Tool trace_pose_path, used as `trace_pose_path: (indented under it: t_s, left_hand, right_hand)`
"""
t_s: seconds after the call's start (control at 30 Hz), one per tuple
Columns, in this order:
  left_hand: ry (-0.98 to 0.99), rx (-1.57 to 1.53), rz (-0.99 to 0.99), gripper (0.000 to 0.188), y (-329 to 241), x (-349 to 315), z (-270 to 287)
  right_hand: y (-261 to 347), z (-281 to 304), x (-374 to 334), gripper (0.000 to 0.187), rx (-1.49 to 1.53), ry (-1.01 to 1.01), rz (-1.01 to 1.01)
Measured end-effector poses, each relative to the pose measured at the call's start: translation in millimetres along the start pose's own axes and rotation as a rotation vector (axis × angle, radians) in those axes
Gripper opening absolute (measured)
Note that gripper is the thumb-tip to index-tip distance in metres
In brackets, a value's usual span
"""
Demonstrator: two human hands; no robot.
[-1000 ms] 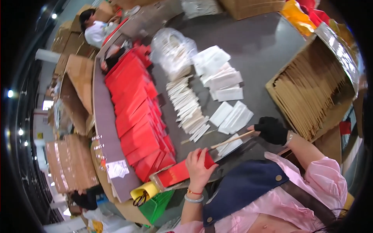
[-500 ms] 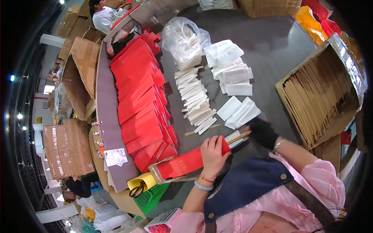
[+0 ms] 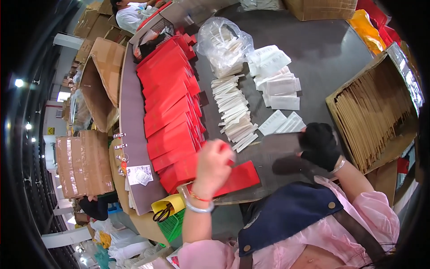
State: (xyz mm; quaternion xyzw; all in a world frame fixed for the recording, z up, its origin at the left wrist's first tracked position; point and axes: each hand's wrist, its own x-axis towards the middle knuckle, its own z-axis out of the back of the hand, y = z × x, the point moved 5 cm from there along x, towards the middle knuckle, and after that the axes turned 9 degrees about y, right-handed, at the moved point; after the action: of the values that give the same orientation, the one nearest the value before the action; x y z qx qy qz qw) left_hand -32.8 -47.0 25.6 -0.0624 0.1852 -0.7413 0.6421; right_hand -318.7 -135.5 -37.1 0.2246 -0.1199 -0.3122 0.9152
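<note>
Hanging over the near left part of the worktop (image 3: 313, 40), my left hand (image 3: 212, 165) looks blurry. Its fingers (image 3: 218, 149) are curled up, and a bit of red shows next to them, but I cannot tell if they are holding it. Just to the right of that hand, one flat red packet (image 3: 244, 177) lies by the near edge of the worktop. My right hand (image 3: 320, 145) wears a black glove with bare fingertips, over the near side. Its thumb and fingers are loose and apart.

Lots of red packets (image 3: 165, 112) lie in a long pile by the left edge. Beside them is a row of thin white packets (image 3: 232, 107), with a clear bag (image 3: 218, 28) at its far end. Wider white packets (image 3: 274, 86) lie to the right of that. Near the right edge, a cardboard box (image 3: 386, 156) holds many thin brown sticks (image 3: 374, 116).
</note>
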Motion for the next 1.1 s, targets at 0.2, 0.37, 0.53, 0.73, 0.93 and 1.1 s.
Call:
trace_pose_path:
  t_s: [0.2, 0.37, 0.53, 0.73, 0.93, 1.1]
  left_hand:
    - [-0.378, 0.162, 0.341, 0.045, 27, -36, -42]
    - [-0.229, -0.187, 0.625, 0.091, 3, -55, -144]
    - [-0.239, -0.307, 0.614, 0.091, 9, -56, -143]
    - [-0.183, -0.332, 0.608, 0.090, 3, -52, -137]
    - [-0.197, -0.333, 0.418, 0.059, 20, -20, -125]
    - [-0.256, -0.192, 0.340, 0.010, 48, 16, -124]
  right_hand:
    - [5, -4, 0, 0.063, 0.015, 0.078, -0.109]
    - [20, -16, 7, 0.062, -0.111, 0.212, -0.062]
    - [25, -24, 9, 0.064, -0.110, 0.286, -0.013]
    - [48, -83, 27, 0.066, 0.029, 0.447, 0.032]
    - [47, -62, 22, 0.064, 0.137, 0.148, 0.159]
    - [-37, 8, -19, 0.049, 0.116, -0.112, -0.177]
